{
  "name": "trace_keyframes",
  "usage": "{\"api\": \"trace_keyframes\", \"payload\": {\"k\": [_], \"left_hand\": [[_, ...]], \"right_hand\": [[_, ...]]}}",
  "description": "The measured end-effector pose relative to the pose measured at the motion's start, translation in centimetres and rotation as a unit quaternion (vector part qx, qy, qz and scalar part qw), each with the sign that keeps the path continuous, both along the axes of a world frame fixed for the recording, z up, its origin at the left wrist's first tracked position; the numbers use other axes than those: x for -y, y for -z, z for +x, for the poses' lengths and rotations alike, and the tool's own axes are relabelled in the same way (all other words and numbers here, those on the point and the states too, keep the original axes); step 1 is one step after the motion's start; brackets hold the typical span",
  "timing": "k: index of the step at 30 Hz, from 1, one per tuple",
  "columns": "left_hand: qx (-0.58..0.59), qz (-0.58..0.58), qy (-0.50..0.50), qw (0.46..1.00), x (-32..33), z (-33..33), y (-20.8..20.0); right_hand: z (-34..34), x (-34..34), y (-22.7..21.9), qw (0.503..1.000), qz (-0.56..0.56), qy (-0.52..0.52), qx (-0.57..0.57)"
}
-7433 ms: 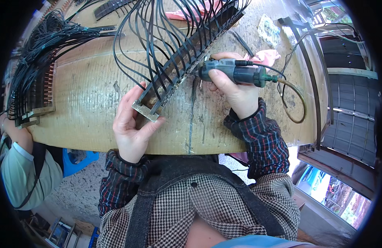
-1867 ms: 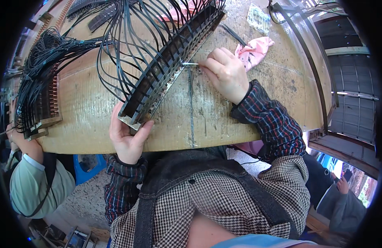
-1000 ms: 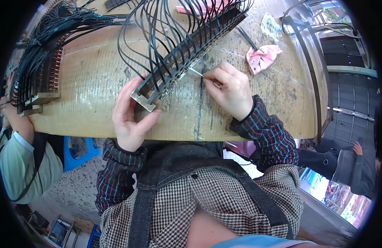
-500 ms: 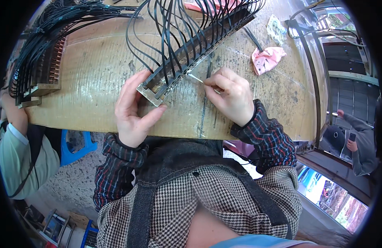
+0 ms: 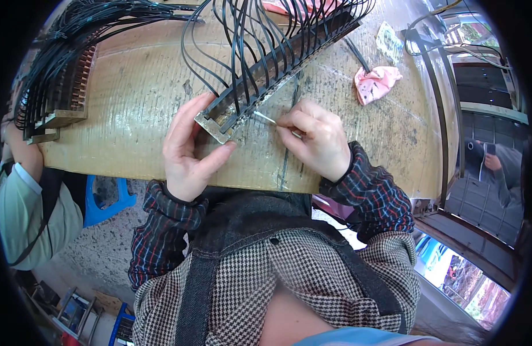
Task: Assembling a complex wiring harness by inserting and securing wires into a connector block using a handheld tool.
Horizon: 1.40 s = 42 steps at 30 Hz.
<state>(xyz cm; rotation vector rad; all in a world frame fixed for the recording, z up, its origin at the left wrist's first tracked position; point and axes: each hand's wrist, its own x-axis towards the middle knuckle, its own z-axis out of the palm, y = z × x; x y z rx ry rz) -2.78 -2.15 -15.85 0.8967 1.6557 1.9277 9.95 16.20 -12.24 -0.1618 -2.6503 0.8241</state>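
Pinched in the right hand [image 5: 315,138], a thin pin [image 5: 265,117] touches the rail [image 5: 266,72], whose end the left hand [image 5: 188,150] clasps.

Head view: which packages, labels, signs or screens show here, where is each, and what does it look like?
Small packet or printed card: flat on the workbench at the far right, beyond the crumpled pink cloth; roughly rectangular, pale with greenish print.
Phone: held by a person at the right edge, below bench level; small and dark, screen not visible.
No signs visible.
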Motion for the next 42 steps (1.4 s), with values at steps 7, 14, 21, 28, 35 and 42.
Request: {"api": "trace_keyframes", "payload": {"k": [7, 14, 21, 28, 35, 42], "left_hand": [[-0.027, -0.002, 0.001, 1.0, 0.0, -0.1, 0.1], [-0.026, -0.006, -0.001, 1.0, 0.0, -0.1, 0.2], [-0.04, 0.002, -0.003, 0.999, 0.1, -0.2, 0.1], [-0.021, -0.002, -0.001, 1.0, 0.1, -0.1, 0.5], [0.059, -0.035, 0.02, 0.997, -0.1, 0.6, -0.5], [-0.017, -0.125, 0.106, 0.986, -1.1, -1.7, -1.5]], "right_hand": [[-0.4, 0.4, 0.1, 1.0, -0.012, -0.023, -0.012], [-0.6, 0.8, 0.2, 1.0, -0.007, -0.028, -0.008], [-0.8, 1.0, 0.2, 0.999, -0.006, -0.032, -0.005], [-0.5, 0.9, 0.3, 0.999, -0.005, -0.028, -0.015], [1.0, 0.2, 0.1, 0.999, -0.028, -0.026, -0.004], [5.3, -5.5, -1.8, 0.993, -0.019, 0.106, -0.049]]}}
